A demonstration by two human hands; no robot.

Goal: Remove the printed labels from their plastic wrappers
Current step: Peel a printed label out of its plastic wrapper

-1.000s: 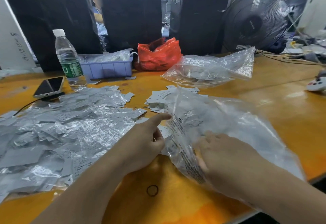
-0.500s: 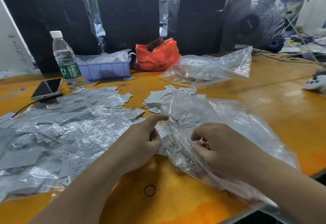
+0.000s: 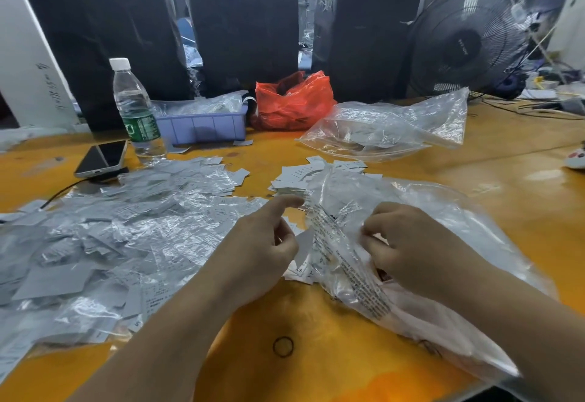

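Clear plastic, a large printed bag (image 3: 364,278), lies crumpled on our orange bench (image 3: 522,211), loose printed labels (image 3: 299,177) just behind it and a heap of wrappers (image 3: 120,243) to its left. Our right hand (image 3: 414,253) pinches the bag's film with curled fingers; our left hand (image 3: 262,253) is curled beside its edge, forefinger out, what it holds hidden. Black boxes (image 3: 243,31) and a fan (image 3: 468,44) stand behind.
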